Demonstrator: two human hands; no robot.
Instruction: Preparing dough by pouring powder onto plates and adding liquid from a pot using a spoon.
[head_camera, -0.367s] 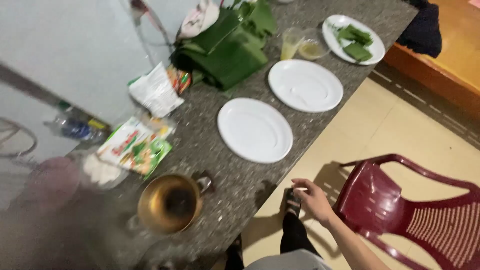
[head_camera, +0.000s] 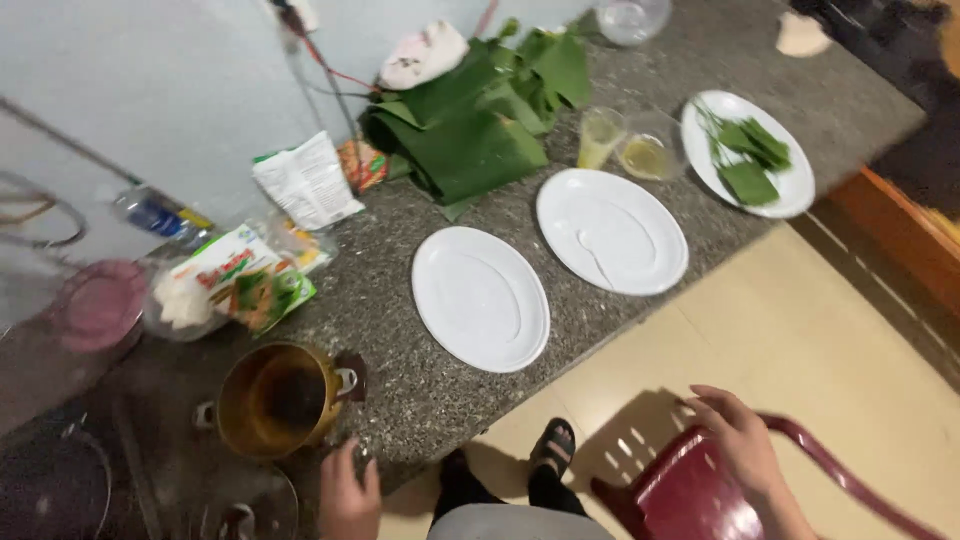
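The right hand (head_camera: 738, 440) had moved off the counter edge and now rested, fingers curled loosely, on the back of the red chair (head_camera: 700, 495); whether it truly gripped I could not tell. The left hand (head_camera: 348, 492) had come into view, touching the counter (head_camera: 440, 400) just below the brass pot (head_camera: 278, 398), holding nothing I could see. Beyond the left hand lay two bare white plates (head_camera: 481, 297), near the counter's edge. Open floor (head_camera: 800, 340) stretched past the right hand, giving the chair room to move.
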